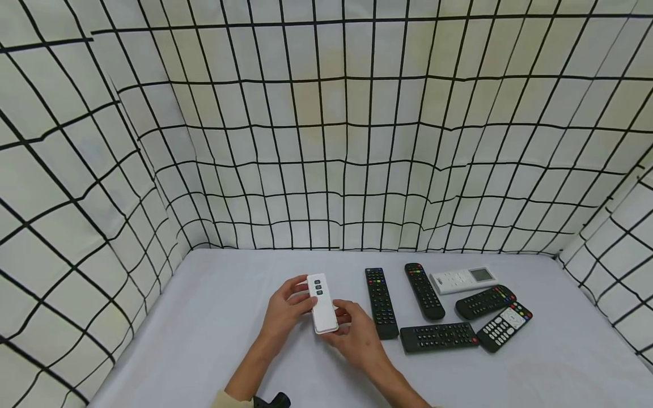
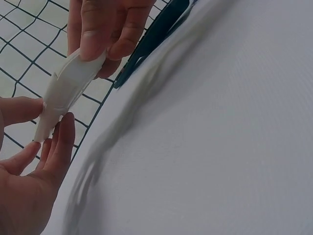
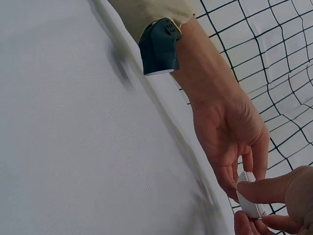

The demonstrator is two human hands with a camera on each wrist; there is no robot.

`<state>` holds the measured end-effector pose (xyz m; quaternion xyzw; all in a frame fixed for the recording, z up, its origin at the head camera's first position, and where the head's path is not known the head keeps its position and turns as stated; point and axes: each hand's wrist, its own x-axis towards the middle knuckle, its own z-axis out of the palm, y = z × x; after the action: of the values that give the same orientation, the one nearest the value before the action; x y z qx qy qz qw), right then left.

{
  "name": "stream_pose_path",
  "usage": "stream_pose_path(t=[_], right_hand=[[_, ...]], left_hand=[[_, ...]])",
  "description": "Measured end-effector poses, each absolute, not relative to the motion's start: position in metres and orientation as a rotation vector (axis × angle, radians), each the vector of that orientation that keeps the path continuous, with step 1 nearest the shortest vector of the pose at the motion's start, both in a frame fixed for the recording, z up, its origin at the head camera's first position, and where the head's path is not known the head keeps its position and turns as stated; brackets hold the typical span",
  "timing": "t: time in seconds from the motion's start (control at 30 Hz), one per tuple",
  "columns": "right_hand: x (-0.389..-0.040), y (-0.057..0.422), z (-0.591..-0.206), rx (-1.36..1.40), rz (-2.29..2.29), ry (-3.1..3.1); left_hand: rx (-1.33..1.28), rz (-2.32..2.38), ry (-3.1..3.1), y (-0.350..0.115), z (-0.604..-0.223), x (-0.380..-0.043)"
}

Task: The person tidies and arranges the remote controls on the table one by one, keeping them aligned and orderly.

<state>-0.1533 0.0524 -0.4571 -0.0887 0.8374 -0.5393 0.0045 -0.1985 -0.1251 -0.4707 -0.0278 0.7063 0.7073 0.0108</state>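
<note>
A slim white remote control (image 1: 323,309) with a few small grey buttons near its far end is held up over the table between both hands. My left hand (image 1: 287,309) grips its upper left side, the thumb on the front face. My right hand (image 1: 357,334) pinches the lower right end with thumb and fingers. In the left wrist view the remote (image 2: 71,83) shows its edge and pale underside, with the left hand (image 2: 36,176) at one end and the right hand (image 2: 105,29) at the other. The right wrist view shows the remote (image 3: 250,198) end-on between the fingers.
To the right lie several black remotes, among them a long one (image 1: 381,303) close beside my right hand and one lying crosswise (image 1: 439,337). A white remote with a screen (image 1: 463,280) lies behind them. Black-gridded white walls (image 1: 326,141) border the white table (image 1: 214,317).
</note>
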Motion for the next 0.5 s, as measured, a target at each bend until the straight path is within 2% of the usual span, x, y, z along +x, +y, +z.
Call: stream_pose_path(t=[0.5], right_hand=[[-0.151,0.035,-0.467,-0.361,-1.698,2.574]], left_hand=[[-0.111,2.158,2.169,-0.147,-0.469,-0.188]])
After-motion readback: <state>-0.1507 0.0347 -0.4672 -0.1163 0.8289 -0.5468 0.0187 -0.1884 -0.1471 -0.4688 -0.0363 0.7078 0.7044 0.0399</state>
